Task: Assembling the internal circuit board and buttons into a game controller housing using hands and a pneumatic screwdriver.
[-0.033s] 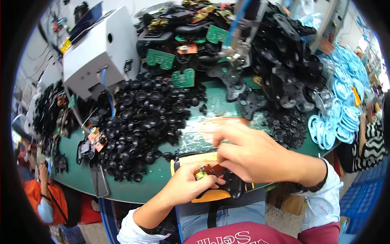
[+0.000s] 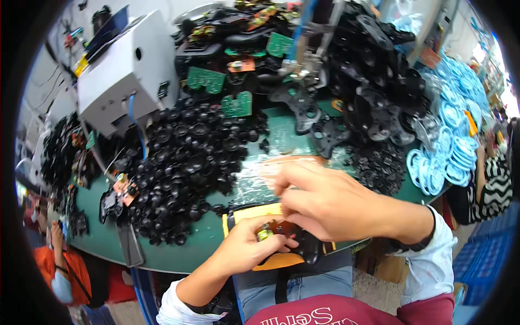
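At the table's front edge, my left hand (image 2: 246,246) is wrapped round a small brown circuit board (image 2: 264,234) with a yellowish-green part on it. Its thumb lies across the near side. My right hand (image 2: 333,203) is bent over the same board from the right, its thumb and fingertips drawn together at the board's edge. What those fingertips hold, if anything, is hidden. Below both hands a black game controller shell (image 2: 311,250) rests over a yellow and black pad (image 2: 279,262) at my lap; my fingers cover much of the shell.
A heap of black thumbstick caps (image 2: 189,146) lies to the left, near a grey metal box (image 2: 108,81) and a phone (image 2: 130,245). Controller shells (image 2: 374,103) pile up at right, beside small black parts (image 2: 377,170) and light-blue rings (image 2: 457,157). Green boards (image 2: 236,104) lie farther back.
My right hand has shifted slightly left over the circuit board, covering more of it. The left hand keeps its hold. The whole view has moved a little.
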`<state>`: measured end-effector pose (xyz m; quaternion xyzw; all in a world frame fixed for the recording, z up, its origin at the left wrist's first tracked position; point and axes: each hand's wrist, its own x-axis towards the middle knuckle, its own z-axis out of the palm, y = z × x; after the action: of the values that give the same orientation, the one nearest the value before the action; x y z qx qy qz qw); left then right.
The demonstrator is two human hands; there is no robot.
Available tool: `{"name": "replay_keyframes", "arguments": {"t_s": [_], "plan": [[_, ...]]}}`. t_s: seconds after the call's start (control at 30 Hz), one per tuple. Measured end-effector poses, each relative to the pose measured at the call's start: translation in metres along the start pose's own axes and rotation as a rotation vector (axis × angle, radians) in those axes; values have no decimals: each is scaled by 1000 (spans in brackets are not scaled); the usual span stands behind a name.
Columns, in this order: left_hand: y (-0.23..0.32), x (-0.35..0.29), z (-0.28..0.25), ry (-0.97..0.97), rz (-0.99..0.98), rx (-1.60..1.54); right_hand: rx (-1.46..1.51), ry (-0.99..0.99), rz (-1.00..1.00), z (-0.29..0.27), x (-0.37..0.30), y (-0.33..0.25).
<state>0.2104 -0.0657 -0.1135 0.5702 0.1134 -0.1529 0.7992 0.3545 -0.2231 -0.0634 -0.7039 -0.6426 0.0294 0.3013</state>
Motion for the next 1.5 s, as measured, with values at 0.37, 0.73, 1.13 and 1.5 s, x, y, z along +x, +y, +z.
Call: {"name": "replay_keyframes", "arguments": {"t_s": [0.37, 0.73, 1.13, 1.5], "plan": [[-31, -16, -4, 146, 104, -617, -241, 218, 475, -16, -98, 61], [-39, -28, -5, 242, 97, -652, -281, -1, 336, -5, -96, 91], [-29, -24, 1, 269, 90, -587, -285, 104, 374, 6, -109, 77], [-20, -19, 7, 366, 9, -423, -60, 105, 488, 12, -73, 39]]}}
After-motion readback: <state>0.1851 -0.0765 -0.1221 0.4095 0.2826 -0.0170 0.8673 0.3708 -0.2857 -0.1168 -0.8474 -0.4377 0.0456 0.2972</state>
